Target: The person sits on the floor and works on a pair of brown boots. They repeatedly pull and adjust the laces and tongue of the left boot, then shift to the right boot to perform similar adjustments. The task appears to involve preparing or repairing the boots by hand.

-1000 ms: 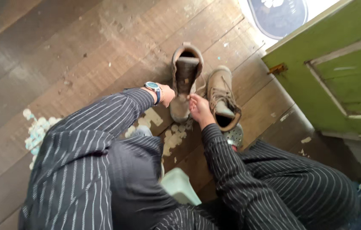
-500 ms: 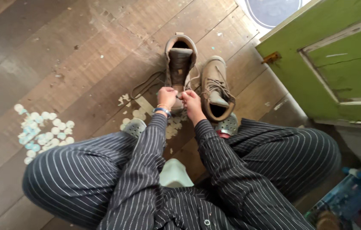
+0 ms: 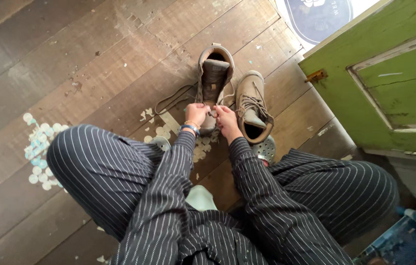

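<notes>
left hand (image 3: 196, 114) pinching lace of tan boot (image 3: 213, 83) | right hand (image 3: 226, 120) pinching same lace | boot just beyond fingertips

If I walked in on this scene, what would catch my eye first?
Probably the pair of tan boots on the worn wooden floor, with the left hand and right hand meeting at the toe of the open boot. Next, the green door at right and the striped trousers in front.
</notes>
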